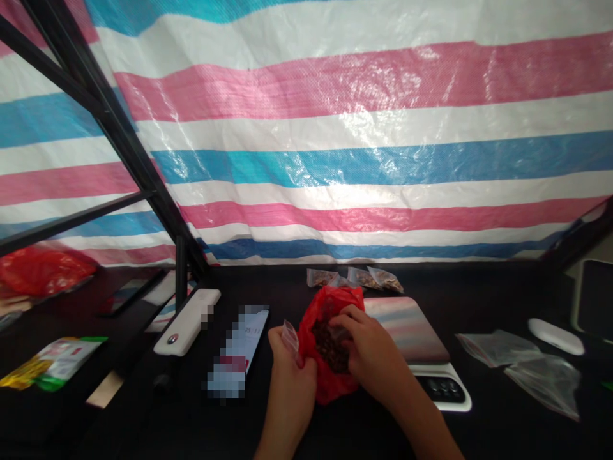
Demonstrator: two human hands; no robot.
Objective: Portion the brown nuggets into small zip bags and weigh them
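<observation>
A red plastic bag (325, 390) stands open in front of me, with small dark brown dried pieces (330, 348) inside. My left hand (292, 377) is closed at its left edge, gripping a small clear zip bag (290, 337) between the fingers. Over the bag's mouth, my right hand (368, 348) reaches in from the right with curled fingers touching the brown pieces. What lies between those fingertips is hidden. Right beside the red bag is a kitchen scale (407, 332) with a shiny metal plate and a white button panel.
Several filled small bags (361, 278) lie behind the scale. Flat clear bags (522, 358) and a white oval case (555, 337) are at right. Leftward lie a phone (239, 351), a white power bank (189, 322) and a colourful packet (60, 361). A black frame (119, 147) rises at left.
</observation>
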